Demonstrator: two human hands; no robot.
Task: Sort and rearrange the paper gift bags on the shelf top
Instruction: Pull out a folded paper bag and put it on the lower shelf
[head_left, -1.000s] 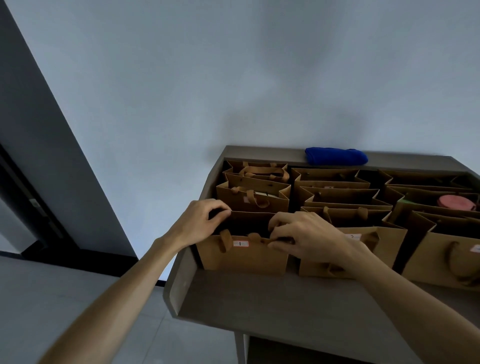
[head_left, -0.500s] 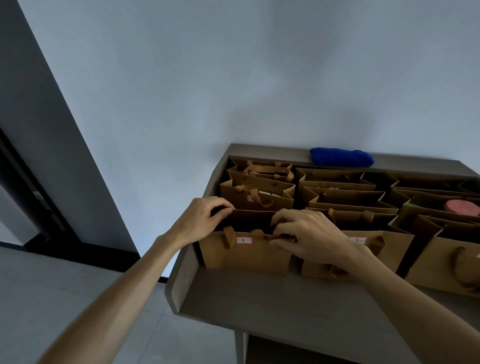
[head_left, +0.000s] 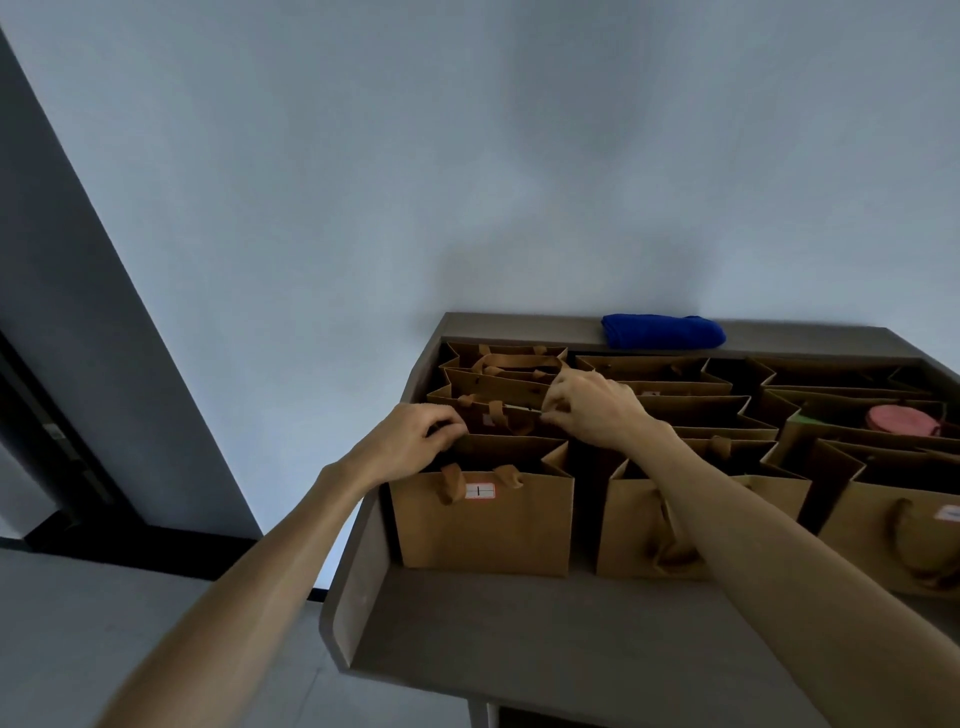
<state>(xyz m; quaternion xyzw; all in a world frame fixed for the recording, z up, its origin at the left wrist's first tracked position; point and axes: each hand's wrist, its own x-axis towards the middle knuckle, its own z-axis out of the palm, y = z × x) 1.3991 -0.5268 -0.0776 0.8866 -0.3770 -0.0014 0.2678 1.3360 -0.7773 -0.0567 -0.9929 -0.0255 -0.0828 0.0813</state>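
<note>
Several brown paper gift bags stand in rows on the grey shelf top (head_left: 519, 623). The front-left bag (head_left: 488, 525) carries a white label marked "1". My left hand (head_left: 410, 441) curls its fingers over the back left rim of that bag. Behind it stands a second bag (head_left: 493, 410); my right hand (head_left: 592, 410) pinches this bag's top edge at its right side. A third bag (head_left: 509, 358) with looped handles stands at the back left. My right forearm crosses over the front-middle bag (head_left: 644, 525).
A folded blue cloth (head_left: 662, 331) lies on the shelf's back ledge. A pink round thing (head_left: 901, 418) sits in a bag at the right. More bags fill the middle and right rows. The shelf has a raised left side wall (head_left: 358, 566); a dark doorway lies far left.
My right hand has left the front rim of the bag marked "1" and moved back to the bag behind it. My left hand stays at the front bag's back left rim.
</note>
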